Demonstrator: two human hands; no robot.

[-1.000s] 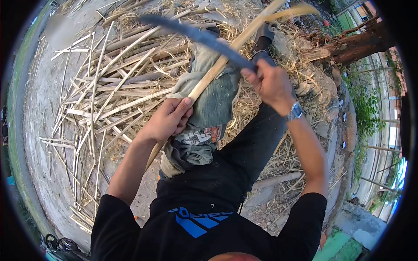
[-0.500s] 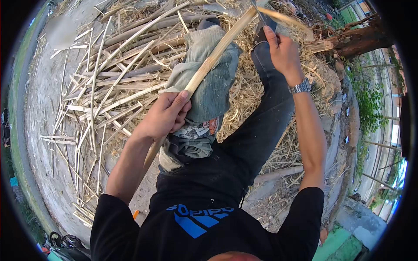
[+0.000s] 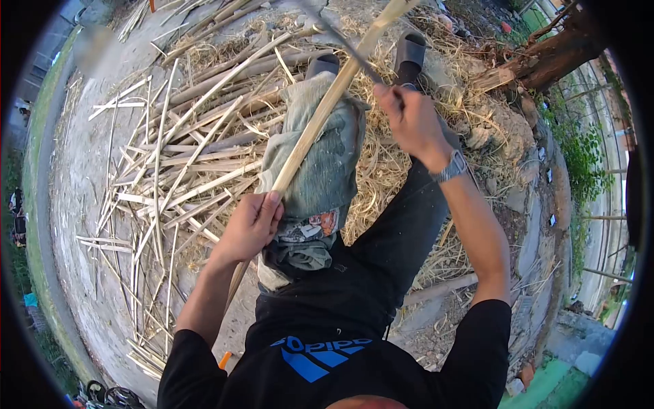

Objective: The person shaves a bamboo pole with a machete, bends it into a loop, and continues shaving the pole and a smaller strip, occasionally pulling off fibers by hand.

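My left hand (image 3: 255,223) is closed round a long pale wooden strip (image 3: 317,123). The strip runs slantwise up across a grey-green cloth (image 3: 320,163) draped over my leg, and its lower end passes under my forearm. My right hand (image 3: 412,121), with a metal watch on the wrist, grips a knife by its handle end. Its dark blade (image 3: 344,42) points up and left, crossing over the upper part of the strip. The handle is mostly hidden in my fingers.
Many split strips and sticks (image 3: 197,146) lie on the ground at the left. Curled shavings (image 3: 381,184) spread between and beyond my legs. A tree trunk (image 3: 558,58) lies at the upper right, near rubble and green plants (image 3: 579,163).
My right hand has moved left and down, and the blade now crosses the strip. My left hand sits slightly lower and further left. The pale sliver near the blade no longer shows.
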